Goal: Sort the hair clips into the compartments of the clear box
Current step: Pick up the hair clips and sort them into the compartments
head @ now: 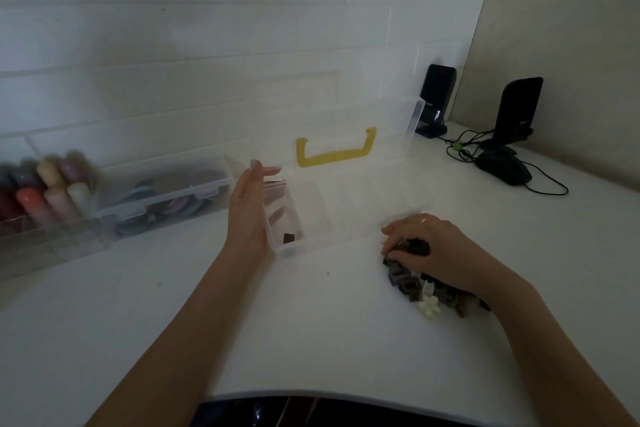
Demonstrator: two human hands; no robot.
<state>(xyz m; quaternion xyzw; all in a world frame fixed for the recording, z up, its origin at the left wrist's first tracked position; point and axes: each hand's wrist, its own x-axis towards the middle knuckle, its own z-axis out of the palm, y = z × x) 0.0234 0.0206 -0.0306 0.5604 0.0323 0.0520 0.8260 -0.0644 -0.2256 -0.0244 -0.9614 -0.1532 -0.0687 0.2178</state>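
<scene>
A white bench (311, 333) runs under a white tiled wall (173, 45). At the far left sit two clear storage boxes: one (38, 215) of blurred coloured pieces, one (166, 198) of round flat pieces. Left of centre, the left hand (247, 211) rests flat against the left end wall of the clear box (329, 215), fingers straight and together, holding nothing. The box stands open, its lid upright with one yellow handle (334, 154); one dark clip (289, 238) lies in the leftmost compartment. Lower right, the right hand (429, 250) presses on the pile of hair clips (412, 282), fingers curled onto a dark one; most are brown, one is cream. Two black stands (519, 114) occupy the upper right.
</scene>
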